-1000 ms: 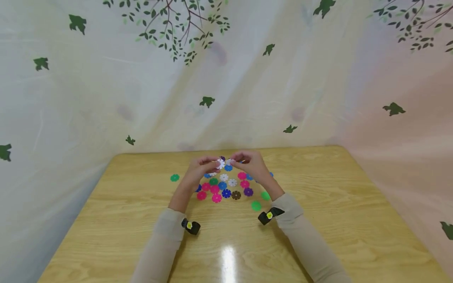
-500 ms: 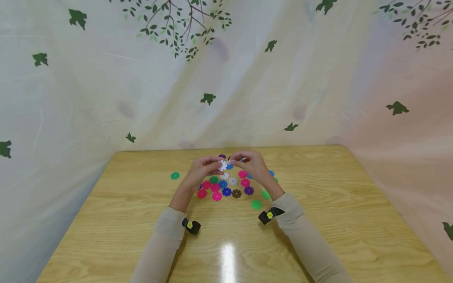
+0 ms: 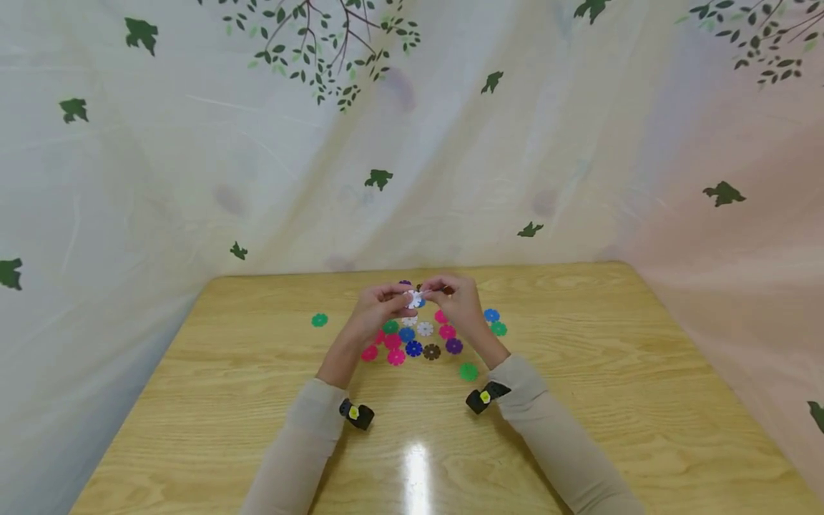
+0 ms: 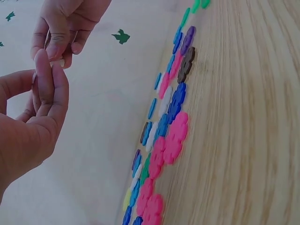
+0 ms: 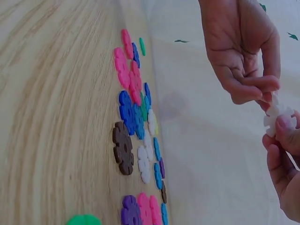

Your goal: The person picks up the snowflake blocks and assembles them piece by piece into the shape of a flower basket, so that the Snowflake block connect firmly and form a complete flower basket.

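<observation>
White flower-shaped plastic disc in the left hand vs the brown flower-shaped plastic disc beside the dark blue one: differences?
Place: the white disc is held up by the left hand; the brown disc lies flat on the table.
Visibility: in the head view, the hand partly covers the white disc; the brown disc shows whole.
Shared: both have a notched, petal-like rim.

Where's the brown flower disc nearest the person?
In the head view, the brown disc lies on the table, just right of a dark blue disc and left of a purple disc.
</observation>
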The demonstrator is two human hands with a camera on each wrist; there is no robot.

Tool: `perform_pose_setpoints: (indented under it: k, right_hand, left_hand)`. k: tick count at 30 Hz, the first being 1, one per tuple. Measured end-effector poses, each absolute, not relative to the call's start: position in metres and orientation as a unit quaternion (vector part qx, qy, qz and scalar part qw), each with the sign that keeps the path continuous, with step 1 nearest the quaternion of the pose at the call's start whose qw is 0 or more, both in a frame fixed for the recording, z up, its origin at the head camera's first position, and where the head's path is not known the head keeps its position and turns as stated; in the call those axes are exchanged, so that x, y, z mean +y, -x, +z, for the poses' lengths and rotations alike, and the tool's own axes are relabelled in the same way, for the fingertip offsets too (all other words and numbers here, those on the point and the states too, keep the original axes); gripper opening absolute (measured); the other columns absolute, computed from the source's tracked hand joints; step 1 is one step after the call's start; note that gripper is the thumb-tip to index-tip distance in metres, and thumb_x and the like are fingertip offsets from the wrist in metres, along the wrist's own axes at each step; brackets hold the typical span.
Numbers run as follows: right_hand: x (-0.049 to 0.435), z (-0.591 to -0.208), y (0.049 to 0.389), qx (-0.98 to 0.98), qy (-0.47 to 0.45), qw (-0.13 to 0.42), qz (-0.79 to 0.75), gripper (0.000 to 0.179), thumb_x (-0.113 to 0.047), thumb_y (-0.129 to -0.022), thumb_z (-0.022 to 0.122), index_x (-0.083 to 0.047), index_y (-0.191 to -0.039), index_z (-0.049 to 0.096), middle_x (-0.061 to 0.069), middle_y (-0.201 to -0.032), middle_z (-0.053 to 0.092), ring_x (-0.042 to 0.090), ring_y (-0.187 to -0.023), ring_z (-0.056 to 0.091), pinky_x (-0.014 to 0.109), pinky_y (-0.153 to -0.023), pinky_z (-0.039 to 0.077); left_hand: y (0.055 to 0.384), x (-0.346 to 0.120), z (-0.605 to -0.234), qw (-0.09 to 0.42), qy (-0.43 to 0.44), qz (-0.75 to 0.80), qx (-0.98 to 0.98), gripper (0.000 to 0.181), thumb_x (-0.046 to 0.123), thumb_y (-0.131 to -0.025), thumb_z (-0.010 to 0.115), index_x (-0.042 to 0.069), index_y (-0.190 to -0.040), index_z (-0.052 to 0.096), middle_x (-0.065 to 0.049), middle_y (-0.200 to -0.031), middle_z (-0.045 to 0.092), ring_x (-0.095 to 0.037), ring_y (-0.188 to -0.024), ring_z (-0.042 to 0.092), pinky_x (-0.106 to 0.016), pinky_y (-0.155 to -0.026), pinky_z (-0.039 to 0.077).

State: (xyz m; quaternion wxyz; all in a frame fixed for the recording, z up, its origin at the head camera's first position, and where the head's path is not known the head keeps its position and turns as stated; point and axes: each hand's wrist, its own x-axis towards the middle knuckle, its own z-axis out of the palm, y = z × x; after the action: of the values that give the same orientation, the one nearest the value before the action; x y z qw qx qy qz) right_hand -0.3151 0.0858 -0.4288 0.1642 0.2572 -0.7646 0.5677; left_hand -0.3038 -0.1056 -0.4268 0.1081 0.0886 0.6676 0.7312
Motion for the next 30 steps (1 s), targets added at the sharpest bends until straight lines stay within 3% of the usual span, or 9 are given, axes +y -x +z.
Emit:
perform_pose_setpoints:
  k: [3,9,16,21,24,30]
  right_hand:
    - [0.083,-0.427,0.314,-0.774,-0.250,0.160,0.559,0.003,0.000,-0.091,0.073,-0.001,-0.091,0.076,0.015,-0.087,0.074,0.030,-0.077,0.068,0.020,-0.068,0.054]
    - [0.082,-0.425,0.313,-0.791,-0.238,0.124,0.550,0.010,-0.011,-0.093,0.074,-0.005,-0.101,0.076,0.012,-0.093,0.075,0.016,-0.081,0.067,0.027,-0.071,0.056]
    - [0.084,-0.427,0.312,-0.795,-0.248,0.089,0.546,0.017,-0.014,-0.093,0.075,-0.005,-0.108,0.076,0.013,-0.102,0.077,0.021,-0.088,0.072,0.026,-0.075,0.058]
    - [0.091,-0.423,0.315,-0.811,-0.255,0.038,0.526,0.023,-0.014,-0.093,0.075,-0.007,-0.115,0.075,0.011,-0.109,0.076,0.024,-0.099,0.071,0.030,-0.082,0.058]
    - [0.098,-0.417,0.317,-0.819,-0.259,0.001,0.513,0.028,-0.013,-0.093,0.076,-0.006,-0.120,0.073,0.012,-0.112,0.075,0.026,-0.103,0.070,0.034,-0.085,0.058]
    - [0.119,-0.409,0.321,-0.839,-0.312,-0.055,0.442,0.023,-0.007,-0.091,0.075,0.000,-0.113,0.074,0.016,-0.101,0.076,0.022,-0.092,0.071,0.033,-0.080,0.060]
  left_hand:
    - [0.304,-0.107,-0.424,0.096,-0.076,0.727,0.676,0.028,0.006,-0.103,0.057,-0.010,-0.125,0.061,-0.002,-0.100,0.067,-0.010,-0.080,0.071,-0.031,-0.090,0.061]
    - [0.306,-0.111,-0.423,0.076,-0.051,0.718,0.690,0.032,0.012,-0.102,0.061,-0.006,-0.129,0.063,-0.005,-0.106,0.068,-0.011,-0.087,0.070,-0.031,-0.095,0.059]
    - [0.306,-0.110,-0.427,0.068,0.001,0.729,0.681,0.034,0.016,-0.101,0.065,-0.004,-0.129,0.065,-0.010,-0.114,0.070,-0.018,-0.097,0.070,-0.029,-0.094,0.058]
    - [0.307,-0.111,-0.427,0.083,0.014,0.732,0.676,0.034,0.015,-0.101,0.065,-0.003,-0.129,0.064,-0.006,-0.108,0.069,-0.019,-0.097,0.069,-0.025,-0.089,0.059]
    - [0.308,-0.112,-0.426,0.083,0.019,0.732,0.676,0.035,0.016,-0.101,0.065,-0.002,-0.130,0.063,-0.004,-0.105,0.068,-0.026,-0.104,0.068,-0.026,-0.088,0.060]
    - [0.309,-0.113,-0.426,0.083,0.020,0.728,0.680,0.036,0.015,-0.101,0.065,-0.002,-0.132,0.061,-0.004,-0.105,0.068,-0.023,-0.102,0.068,-0.027,-0.090,0.060]
